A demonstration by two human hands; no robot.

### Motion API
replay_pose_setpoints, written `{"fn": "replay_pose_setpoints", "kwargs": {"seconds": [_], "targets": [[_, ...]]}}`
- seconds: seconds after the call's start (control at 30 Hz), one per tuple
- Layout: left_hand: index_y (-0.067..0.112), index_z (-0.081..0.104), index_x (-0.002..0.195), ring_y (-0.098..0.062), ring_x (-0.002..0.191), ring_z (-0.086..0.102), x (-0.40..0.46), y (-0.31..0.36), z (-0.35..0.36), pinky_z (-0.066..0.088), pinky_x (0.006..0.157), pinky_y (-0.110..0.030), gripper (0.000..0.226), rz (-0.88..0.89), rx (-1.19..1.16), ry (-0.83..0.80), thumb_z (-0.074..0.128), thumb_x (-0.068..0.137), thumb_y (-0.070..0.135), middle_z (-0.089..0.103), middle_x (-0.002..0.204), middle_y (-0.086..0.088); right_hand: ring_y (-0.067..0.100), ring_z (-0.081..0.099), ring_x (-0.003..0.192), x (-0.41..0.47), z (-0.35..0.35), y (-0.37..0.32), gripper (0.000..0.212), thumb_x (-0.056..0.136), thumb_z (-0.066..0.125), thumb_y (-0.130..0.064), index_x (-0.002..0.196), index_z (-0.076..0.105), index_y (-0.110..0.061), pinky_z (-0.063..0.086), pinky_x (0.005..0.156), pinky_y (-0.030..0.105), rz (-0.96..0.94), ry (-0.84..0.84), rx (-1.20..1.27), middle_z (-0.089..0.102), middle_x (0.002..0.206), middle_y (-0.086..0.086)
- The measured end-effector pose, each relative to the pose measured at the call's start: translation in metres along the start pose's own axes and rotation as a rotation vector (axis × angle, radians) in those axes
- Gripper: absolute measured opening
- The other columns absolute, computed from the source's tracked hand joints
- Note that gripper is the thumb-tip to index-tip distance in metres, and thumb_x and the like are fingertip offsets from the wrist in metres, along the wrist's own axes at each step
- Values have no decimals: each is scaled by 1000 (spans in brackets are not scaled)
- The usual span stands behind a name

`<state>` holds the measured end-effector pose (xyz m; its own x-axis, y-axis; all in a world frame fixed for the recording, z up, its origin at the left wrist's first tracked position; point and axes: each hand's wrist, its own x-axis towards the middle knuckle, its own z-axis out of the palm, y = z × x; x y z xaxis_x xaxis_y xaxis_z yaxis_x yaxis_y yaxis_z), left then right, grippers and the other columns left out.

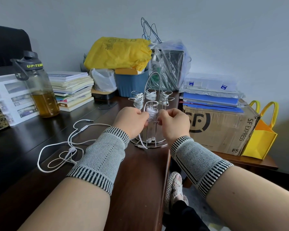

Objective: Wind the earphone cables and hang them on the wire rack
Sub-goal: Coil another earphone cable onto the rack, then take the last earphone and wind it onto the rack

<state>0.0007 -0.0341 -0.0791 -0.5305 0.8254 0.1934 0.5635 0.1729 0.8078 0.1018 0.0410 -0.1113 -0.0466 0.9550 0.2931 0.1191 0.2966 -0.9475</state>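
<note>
Earphone cable (151, 113) coil on wire rack (149, 104) loop — pinched between left grip (132, 120) and right grip (173, 121).

— How's the light?
— Soft, even daylight; pale sheen on the dark counter (32, 130) toward nine o'clock.
— Sharpness?
— Centre crisp. Water bottle (38, 87) slightly smeared; wide-angle bending stretches the forearms at six o'clock.

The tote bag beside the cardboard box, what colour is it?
Yellow, orange inside; the tote bag shows in the head view.
</note>
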Motion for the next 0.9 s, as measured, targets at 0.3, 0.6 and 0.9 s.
{"fn": "replay_pose_setpoints", "kwargs": {"seconds": [0.3, 0.6, 0.9], "targets": [[13, 64, 61, -26, 70, 63, 0, 0, 0, 56, 77, -38, 32, 27, 74, -22, 53, 90, 23, 70, 76, -8, 12, 52, 60, 1, 0, -16, 29, 87, 60, -35, 64, 62, -18, 50, 66, 38, -96, -46, 138, 56, 56, -9], [15, 65, 63, -27, 81, 68, 2, -1, 0, 57, 79, -42, 32, 41, 110, -53, 53, 92, 22, 73, 78, -9, 17, 44, 54, 6, -5, -21, 39, 88, 62, -31, 59, 57, -4, 42, 57, 31, -122, -87, 112, 51, 57, 8], [15, 62, 66, -18, 77, 73, 3, -4, 2, 58, 82, -40, 33, 43, 40, -71, 50, 96, 26, 73, 70, 0, 17, 45, 52, 11, -6, -22, 39, 88, 62, -30, 61, 62, -3, 40, 55, 29, -79, -105, 42, 52, 55, 7]]}}
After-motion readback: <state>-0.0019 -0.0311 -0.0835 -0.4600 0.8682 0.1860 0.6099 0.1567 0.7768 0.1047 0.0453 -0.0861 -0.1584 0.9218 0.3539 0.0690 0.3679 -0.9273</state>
